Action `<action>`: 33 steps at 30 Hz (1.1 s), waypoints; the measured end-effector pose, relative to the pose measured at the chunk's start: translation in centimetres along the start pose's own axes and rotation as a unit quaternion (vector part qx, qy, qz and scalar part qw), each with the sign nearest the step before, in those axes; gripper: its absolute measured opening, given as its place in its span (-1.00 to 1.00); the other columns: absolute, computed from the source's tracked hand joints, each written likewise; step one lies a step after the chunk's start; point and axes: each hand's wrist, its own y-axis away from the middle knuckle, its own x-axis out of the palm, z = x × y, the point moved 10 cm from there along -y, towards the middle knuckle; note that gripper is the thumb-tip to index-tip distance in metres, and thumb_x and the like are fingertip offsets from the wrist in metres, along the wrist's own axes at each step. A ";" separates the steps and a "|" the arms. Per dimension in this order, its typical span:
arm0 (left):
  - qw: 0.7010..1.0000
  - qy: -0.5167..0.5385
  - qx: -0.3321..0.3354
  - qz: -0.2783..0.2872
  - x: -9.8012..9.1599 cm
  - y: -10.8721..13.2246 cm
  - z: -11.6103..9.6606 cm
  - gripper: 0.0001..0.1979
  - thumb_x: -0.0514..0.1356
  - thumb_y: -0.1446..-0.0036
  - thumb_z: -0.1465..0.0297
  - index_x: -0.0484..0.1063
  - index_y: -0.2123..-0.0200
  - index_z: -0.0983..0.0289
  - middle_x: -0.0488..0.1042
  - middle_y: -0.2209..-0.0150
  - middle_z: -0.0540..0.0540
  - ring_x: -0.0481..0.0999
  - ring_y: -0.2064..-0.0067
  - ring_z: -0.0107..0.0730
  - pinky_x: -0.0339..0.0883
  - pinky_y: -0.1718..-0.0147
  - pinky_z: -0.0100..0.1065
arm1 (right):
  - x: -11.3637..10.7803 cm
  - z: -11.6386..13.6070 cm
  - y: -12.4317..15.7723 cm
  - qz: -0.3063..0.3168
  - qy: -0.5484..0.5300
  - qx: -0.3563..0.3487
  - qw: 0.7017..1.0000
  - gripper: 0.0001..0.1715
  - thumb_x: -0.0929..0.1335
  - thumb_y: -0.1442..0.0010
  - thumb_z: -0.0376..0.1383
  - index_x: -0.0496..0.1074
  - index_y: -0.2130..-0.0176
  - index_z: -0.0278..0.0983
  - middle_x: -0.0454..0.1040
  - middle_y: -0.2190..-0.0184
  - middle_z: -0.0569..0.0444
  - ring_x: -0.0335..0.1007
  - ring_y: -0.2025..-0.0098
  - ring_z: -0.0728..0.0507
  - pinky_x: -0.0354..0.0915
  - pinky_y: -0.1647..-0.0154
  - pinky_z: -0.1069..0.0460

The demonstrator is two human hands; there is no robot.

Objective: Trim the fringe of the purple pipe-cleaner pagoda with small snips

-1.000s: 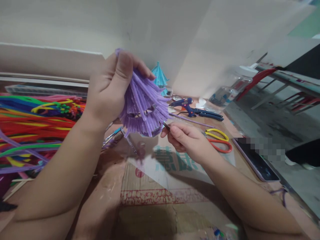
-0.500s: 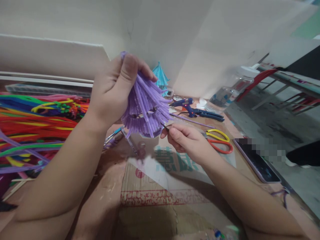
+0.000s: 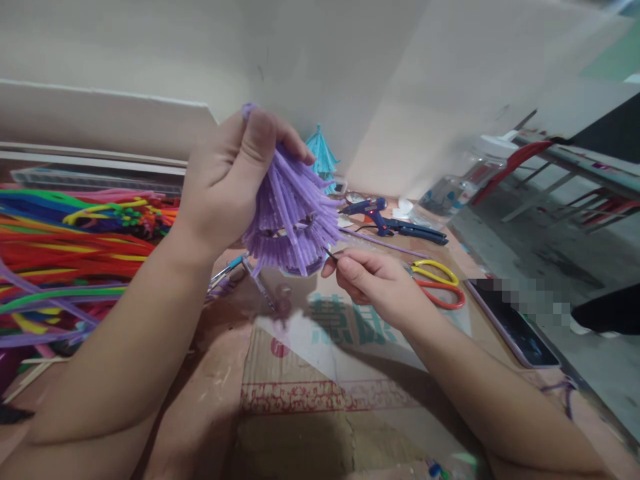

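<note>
My left hand grips the top of a purple pipe-cleaner umbrella shape, its strands hanging in two tiers like a tasselled roof. The strands fan out below my fingers, above the cardboard. At its lower right edge, my right hand pinches a thin dark tip or wire that points into the strands. What that thin piece belongs to is hidden by my fingers. Behind, against the wall, stands a similar light-blue pipe-cleaner piece.
Many coloured pipe cleaners lie at the left. A blue glue gun, red-and-yellow scissors, a phone and a clear plastic jar are on the right. Flattened cardboard covers the table's middle.
Hands and purple piece hold nearly the same pose. Only a slight shift of the camera view shows.
</note>
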 end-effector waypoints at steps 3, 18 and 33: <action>1.000 -0.006 0.002 0.005 0.0 0.0 0.0 -0.49 0.00 -0.25 -0.07 0.52 0.33 0.21 0.56 0.33 0.03 0.62 0.24 -0.22 0.46 0.22 -0.15 | -0.3 0.0 0.0 -0.008 0.003 -0.003 1.000 -0.46 0.38 -0.13 0.13 0.46 0.36 -0.31 0.06 0.65 0.27 -0.13 0.62 0.03 -0.19 0.64 0.07; 1.000 0.012 -0.006 -0.014 -0.6 0.1 0.8 -0.49 0.02 -0.27 -0.05 0.53 0.34 0.24 0.59 0.32 0.09 0.62 0.26 -0.18 0.47 0.23 -0.11 | -0.2 -0.2 0.2 0.001 -0.013 -0.007 1.000 -0.46 0.37 -0.13 0.14 0.44 0.34 -0.31 0.07 0.63 0.25 -0.11 0.61 0.03 -0.19 0.64 0.08; 0.999 0.036 -0.022 -0.006 -0.2 0.1 1.1 -0.48 0.05 -0.23 -0.07 0.52 0.36 0.24 0.58 0.35 0.08 0.60 0.30 -0.24 0.45 0.29 -0.16 | 0.1 -0.4 0.0 0.003 -0.042 0.000 0.999 -0.45 0.37 -0.14 0.15 0.42 0.39 -0.30 0.07 0.66 0.28 -0.13 0.64 0.05 -0.19 0.67 0.10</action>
